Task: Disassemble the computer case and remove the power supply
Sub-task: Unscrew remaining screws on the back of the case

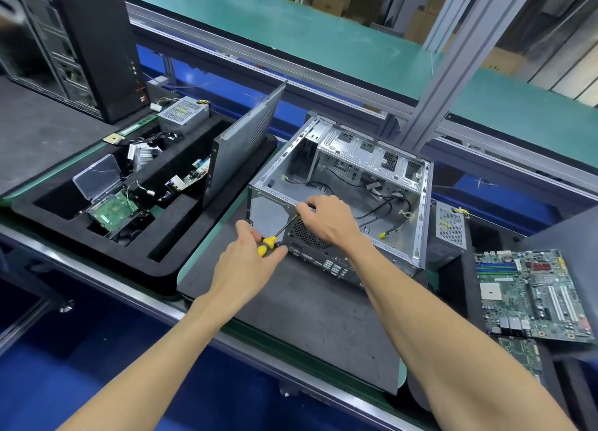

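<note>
An open metal computer case (401,184) lies on a dark mat, its inside holding only loose black cables. My left hand (252,259) grips the yellow and black handle of a screwdriver (268,244) whose shaft points up at the case's near rear edge. My right hand (326,220) pinches the shaft near the tip against that edge. A grey power supply (449,226) stands just right of the case, outside it. The case's side panel (242,145) leans upright to the left.
A black foam tray (97,252) at left holds a hard drive, circuit boards, cables and another power supply (182,113). A black tower case (81,42) stands at back left. Motherboards (530,294) lie at right. An aluminium post (453,74) rises behind the case.
</note>
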`<state>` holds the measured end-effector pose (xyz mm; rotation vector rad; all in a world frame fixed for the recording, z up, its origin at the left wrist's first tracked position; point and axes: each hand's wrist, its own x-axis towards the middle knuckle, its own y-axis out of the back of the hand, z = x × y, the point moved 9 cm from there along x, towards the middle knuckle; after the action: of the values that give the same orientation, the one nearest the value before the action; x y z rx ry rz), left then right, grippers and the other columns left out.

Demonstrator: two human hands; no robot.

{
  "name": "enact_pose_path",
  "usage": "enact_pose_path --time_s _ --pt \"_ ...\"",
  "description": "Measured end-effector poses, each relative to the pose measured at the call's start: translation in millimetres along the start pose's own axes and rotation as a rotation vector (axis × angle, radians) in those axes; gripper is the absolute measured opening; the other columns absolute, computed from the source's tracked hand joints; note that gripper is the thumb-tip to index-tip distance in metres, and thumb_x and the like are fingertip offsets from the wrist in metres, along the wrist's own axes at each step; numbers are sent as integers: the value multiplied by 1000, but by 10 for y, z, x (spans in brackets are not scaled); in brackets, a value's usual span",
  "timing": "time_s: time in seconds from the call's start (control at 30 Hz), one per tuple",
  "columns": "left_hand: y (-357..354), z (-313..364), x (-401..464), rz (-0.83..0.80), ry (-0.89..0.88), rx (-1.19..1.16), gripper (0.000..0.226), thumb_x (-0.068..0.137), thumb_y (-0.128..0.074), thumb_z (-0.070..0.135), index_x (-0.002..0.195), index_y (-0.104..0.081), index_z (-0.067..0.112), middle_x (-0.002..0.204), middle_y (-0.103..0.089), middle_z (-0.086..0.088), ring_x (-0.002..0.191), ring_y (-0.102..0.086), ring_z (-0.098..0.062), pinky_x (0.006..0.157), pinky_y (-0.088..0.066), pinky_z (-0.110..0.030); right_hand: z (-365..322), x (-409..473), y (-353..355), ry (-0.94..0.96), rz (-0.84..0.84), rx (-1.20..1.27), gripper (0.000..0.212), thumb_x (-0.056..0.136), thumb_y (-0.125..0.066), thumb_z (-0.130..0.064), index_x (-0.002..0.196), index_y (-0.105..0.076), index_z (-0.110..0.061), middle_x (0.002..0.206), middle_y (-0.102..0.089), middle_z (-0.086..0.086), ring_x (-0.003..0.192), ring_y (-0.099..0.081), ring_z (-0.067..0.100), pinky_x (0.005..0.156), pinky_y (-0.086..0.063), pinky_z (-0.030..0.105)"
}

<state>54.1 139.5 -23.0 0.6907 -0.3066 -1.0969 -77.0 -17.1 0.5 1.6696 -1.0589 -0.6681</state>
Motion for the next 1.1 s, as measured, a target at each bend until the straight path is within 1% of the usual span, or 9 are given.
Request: enact_pose_path --time_s 0.17,0.4,0.53,0.67,0.77,0.83,0.93,1.0,1.1 --pt "109 135 -69 137 -160 130 32 94 -63 29 95 -31 22 70 -51 8 61 -50 -23 50 -28 -34 -19 -6 10 4 8 -1 41 82 -32 -48 64 -41 -12 57 -44 7 55 -35 23 55 -36 31" --pt "187 306 -107 194 -269 256 28 97 -60 30 94 -35 18 69 -60 0 63 -56 -30 53 -33 -36 -2 -6 17 -11 15 11 47 82 -32 -48 67 -49 -7 59 -48 9 57 -37 24 58 -42 31" --pt "192 291 -119 195 -254 262 28 99 -56 36 94 -36 17 70 -62 -1 65 -59 -32 55 -41 -39 4 -1 12 -14 19 7 55 83 -33 -47 77 -59 1 67 -61 18 58 -41 25 62 -46 31" --pt "50 123 -56 54 -109 176 28 102 -42 44 91 -46 19 70 -66 5 74 -60 -28 67 -45 -40 -6 5 9 -2 24 -15 56 83 -31 -49 78 -62 -2 70 -65 17 61 -50 28 62 -45 30" --pt "-118 72 -23 -104 -64 117 35 105 -30 32 87 -54 15 80 -71 -3 81 -61 -28 78 -50 -44 -10 0 8 4 19 -20 56 83 -31 -50 79 -64 -4 71 -66 14 70 -60 31 64 -46 30" --pt "-126 50 -15 -72 -53 76 29 105 -31 34 88 -46 17 85 -67 -7 77 -57 -30 69 -47 -43 -12 -3 10 6 15 -19 56 84 -32 -50 80 -65 -5 71 -67 13 71 -61 30 65 -48 30" --pt "-45 94 -64 39 -85 71 35 97 -51 51 93 -32 22 68 -56 2 61 -53 -24 54 -35 -37 -17 0 26 10 27 -20 56 83 -32 -50 78 -64 -5 70 -67 12 70 -62 30 64 -47 29" --pt "-24 159 -102 89 -161 168 40 93 -61 44 93 -26 23 64 -49 9 56 -48 -25 52 -31 -36 -20 -1 31 13 32 -21 56 84 -32 -50 79 -65 -5 71 -68 13 71 -62 31 67 -50 29" --pt "68 245 -105 178 -242 255 34 95 -61 29 94 -28 22 60 -41 11 53 -41 -26 48 -22 -34 -18 -2 26 19 32 -20 56 85 -33 -49 82 -67 -5 73 -69 14 73 -63 31 69 -52 30"
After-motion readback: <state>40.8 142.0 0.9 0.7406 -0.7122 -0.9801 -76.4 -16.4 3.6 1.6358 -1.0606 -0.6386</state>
